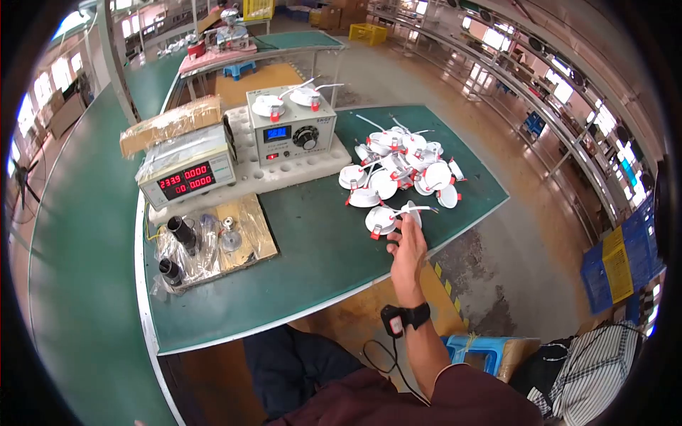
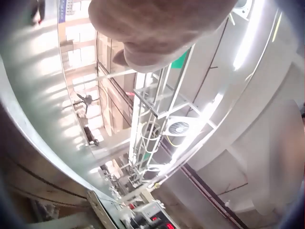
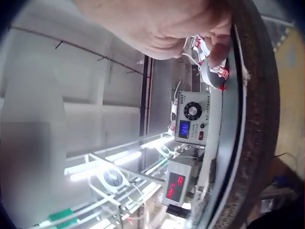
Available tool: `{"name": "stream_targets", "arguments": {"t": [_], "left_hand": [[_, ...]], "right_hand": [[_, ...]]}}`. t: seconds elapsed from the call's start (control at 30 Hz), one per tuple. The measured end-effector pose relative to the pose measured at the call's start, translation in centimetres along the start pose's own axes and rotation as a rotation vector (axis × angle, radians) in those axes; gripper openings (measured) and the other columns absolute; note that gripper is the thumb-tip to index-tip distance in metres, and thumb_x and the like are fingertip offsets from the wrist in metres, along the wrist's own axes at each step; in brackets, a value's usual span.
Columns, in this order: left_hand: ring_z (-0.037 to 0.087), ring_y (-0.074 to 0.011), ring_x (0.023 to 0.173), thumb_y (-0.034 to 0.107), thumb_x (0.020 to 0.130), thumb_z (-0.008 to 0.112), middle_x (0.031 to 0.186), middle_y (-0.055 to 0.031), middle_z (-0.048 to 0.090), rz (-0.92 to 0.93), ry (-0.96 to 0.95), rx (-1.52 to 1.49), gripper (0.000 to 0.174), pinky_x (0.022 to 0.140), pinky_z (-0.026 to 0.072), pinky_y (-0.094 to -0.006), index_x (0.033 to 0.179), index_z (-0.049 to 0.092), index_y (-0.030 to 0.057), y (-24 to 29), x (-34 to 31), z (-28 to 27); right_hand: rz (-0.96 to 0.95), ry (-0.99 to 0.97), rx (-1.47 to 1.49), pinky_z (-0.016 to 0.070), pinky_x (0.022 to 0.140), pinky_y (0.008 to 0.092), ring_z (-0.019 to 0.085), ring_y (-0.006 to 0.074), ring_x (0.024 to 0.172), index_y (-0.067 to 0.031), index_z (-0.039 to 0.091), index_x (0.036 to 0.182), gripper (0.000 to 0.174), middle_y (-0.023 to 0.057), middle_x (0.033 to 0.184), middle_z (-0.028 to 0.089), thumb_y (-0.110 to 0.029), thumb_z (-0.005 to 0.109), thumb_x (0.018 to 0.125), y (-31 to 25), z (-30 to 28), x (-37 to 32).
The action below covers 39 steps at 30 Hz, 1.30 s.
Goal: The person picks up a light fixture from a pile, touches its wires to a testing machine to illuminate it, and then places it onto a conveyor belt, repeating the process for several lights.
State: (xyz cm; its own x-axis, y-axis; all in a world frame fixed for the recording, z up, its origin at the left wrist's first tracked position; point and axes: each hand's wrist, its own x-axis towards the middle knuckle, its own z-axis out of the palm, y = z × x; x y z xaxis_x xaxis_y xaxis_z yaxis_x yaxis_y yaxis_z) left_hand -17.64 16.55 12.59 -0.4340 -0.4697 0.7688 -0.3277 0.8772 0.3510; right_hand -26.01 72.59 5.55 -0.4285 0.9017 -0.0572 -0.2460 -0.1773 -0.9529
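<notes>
In the head view my right hand (image 1: 408, 259) is at the near side of a pile of round white lamps (image 1: 383, 184) with red clips. Its fingers pinch a tilted white lamp (image 1: 411, 210), beside another lamp (image 1: 381, 221) lying on the green table. The right wrist view shows the right hand (image 3: 167, 28) with its thumb close against a lamp (image 3: 209, 74); the other fingertips are partly hidden. My left hand (image 2: 157, 33) hangs loosely curled in the left wrist view, away from the lamps, with no object visible in it.
A grey dial box (image 1: 291, 128) carries two lamps on top. Left of it stands a meter (image 1: 186, 177) with red digits, under a taped carton (image 1: 174, 126). A board (image 1: 245, 231) with black cylinders lies in front. A blue stool (image 1: 477, 349) stands beside the person.
</notes>
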Motion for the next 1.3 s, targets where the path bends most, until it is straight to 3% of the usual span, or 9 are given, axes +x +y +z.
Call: {"name": "stream_targets", "arguments": {"t": [0.23,0.37,0.47,0.57,0.7,0.8,1.03,1.17,1.3], "left_hand": [[0.061,-0.0285,0.105,0.019,0.094,0.071,0.128,-0.0189,0.062,-0.147,-0.501,-0.870,0.043,0.090,0.0510,-0.0391,0.129,0.060,-0.0035,13.8,-1.5,3.3],[0.065,-0.0145,0.088,0.003,0.094,0.064,0.111,-0.0119,0.071,-0.159,-0.901,-1.144,0.027,0.078,0.0527,-0.0267,0.120,0.066,-0.0048,18.6,-3.3,4.6],[0.060,-0.0074,0.078,0.005,0.094,0.068,0.101,-0.0062,0.070,-0.025,-1.258,-1.288,0.026,0.071,0.0500,-0.0224,0.119,0.069,0.0003,24.5,-2.1,4.3],[0.061,-0.0056,0.067,0.017,0.097,0.070,0.087,-0.0049,0.072,-0.291,-1.507,-1.502,0.026,0.060,0.0498,-0.0207,0.116,0.070,-0.0013,27.0,-1.8,5.6],[0.064,-0.0072,0.062,0.019,0.099,0.068,0.080,-0.0058,0.073,-0.447,-1.581,-1.611,0.021,0.055,0.0517,-0.0214,0.103,0.071,-0.0010,26.2,-1.6,6.5],[0.064,-0.0070,0.064,0.019,0.099,0.068,0.080,-0.0058,0.073,-0.447,-1.568,-1.562,0.020,0.056,0.0515,-0.0212,0.102,0.070,-0.0009,25.5,-2.0,7.0],[0.062,-0.0076,0.065,0.010,0.099,0.065,0.077,-0.0036,0.068,-0.500,-1.247,-1.492,0.013,0.058,0.0506,-0.0221,0.093,0.067,-0.0022,24.1,-4.7,7.9],[0.055,-0.0051,0.068,0.008,0.095,0.068,0.079,-0.0010,0.065,-0.289,-1.171,-1.329,0.012,0.064,0.0470,-0.0228,0.093,0.067,-0.0035,23.3,-6.7,8.4],[0.063,-0.0108,0.096,0.013,0.098,0.065,0.109,-0.0056,0.067,-0.407,-1.475,-1.528,0.032,0.085,0.0517,-0.0274,0.126,0.060,-0.0010,22.5,-7.7,8.9]], "right_hand": [[-0.299,-0.050,-0.180,0.0379,0.053,0.0204,0.049,0.0029,0.062,-0.0017,0.070,0.114,0.033,-0.0031,0.078,0.061,-0.030,0.055,0.105,-0.9,2.6,0.7],[-0.313,-0.539,-0.317,0.0349,0.054,0.0213,0.043,0.0030,0.061,-0.0017,0.069,0.120,0.031,-0.0056,0.072,0.056,-0.024,0.051,0.106,-6.6,4.8,-5.9],[-0.370,-0.894,-0.477,0.0454,0.056,0.0254,0.059,0.0072,0.062,-0.0019,0.069,0.120,0.025,0.0046,0.071,0.065,-0.013,0.062,0.099,-8.0,6.9,-11.6],[-0.343,-1.150,-0.553,0.0499,0.059,0.0280,0.066,0.0134,0.063,-0.0032,0.071,0.115,0.022,0.0110,0.074,0.069,-0.010,0.066,0.095,-8.9,7.5,-13.9],[-0.270,-1.295,-0.704,0.0505,0.057,0.0301,0.065,0.0184,0.061,-0.0044,0.073,0.107,0.016,0.0084,0.071,0.069,-0.010,0.068,0.093,-10.2,8.0,-14.2],[-0.515,-1.371,-0.636,0.0495,0.056,0.0297,0.064,0.0167,0.061,-0.0027,0.073,0.104,0.013,0.0081,0.072,0.069,-0.009,0.068,0.093,-9.5,8.9,-13.6],[-0.120,-1.148,-0.474,0.0464,0.058,0.0216,0.061,0.0043,0.067,0.0025,0.073,0.100,0.013,0.0042,0.077,0.072,-0.009,0.067,0.096,-6.4,10.4,-15.4],[0.056,-1.040,-0.354,0.0439,0.055,0.0211,0.058,0.0027,0.064,0.0026,0.073,0.096,0.014,0.0021,0.075,0.072,-0.010,0.067,0.097,-4.8,11.5,-15.6],[0.193,-1.057,-0.250,0.0392,0.053,0.0184,0.053,-0.0001,0.060,0.0037,0.071,0.099,0.019,0.0003,0.073,0.069,-0.014,0.063,0.100,-5.2,12.6,-14.7]]}}
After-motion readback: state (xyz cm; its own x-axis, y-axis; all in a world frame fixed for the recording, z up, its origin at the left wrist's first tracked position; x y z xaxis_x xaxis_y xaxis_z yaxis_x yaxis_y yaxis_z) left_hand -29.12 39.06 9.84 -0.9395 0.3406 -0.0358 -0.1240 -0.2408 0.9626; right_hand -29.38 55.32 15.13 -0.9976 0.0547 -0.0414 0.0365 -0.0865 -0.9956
